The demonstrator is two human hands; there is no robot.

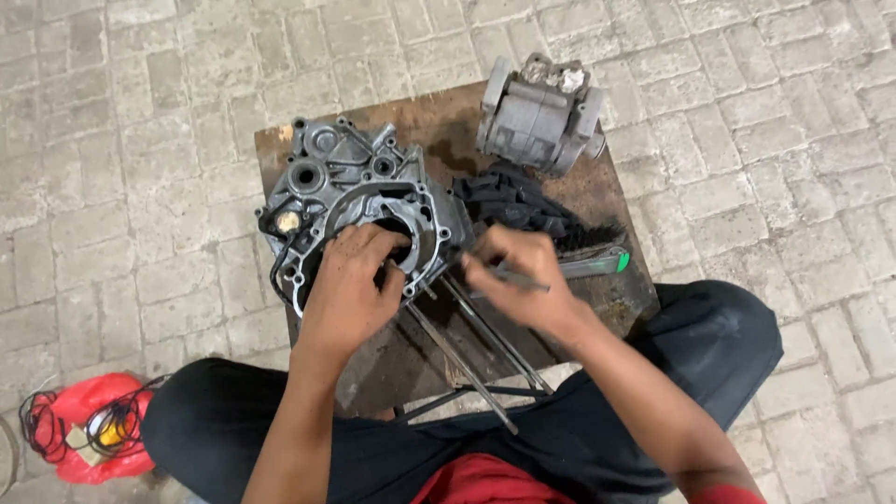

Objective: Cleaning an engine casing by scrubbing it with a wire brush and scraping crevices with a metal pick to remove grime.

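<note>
Crankcase (359, 201) work on a stool (597, 201)
Left hand (350, 285) lies spread over its opening; right hand (523, 280) pinches a thin tool (511, 276) just beside; best to brace firmly, working in short strokes.

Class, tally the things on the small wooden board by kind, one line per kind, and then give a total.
Engine crankcase halves: 1, under the left hand
Grey cylinder blocks: 1
Black brushes: 1
Thin tools in the right hand: 1
Long metal rods: 3 at least, overlapping
Total: 7
</note>
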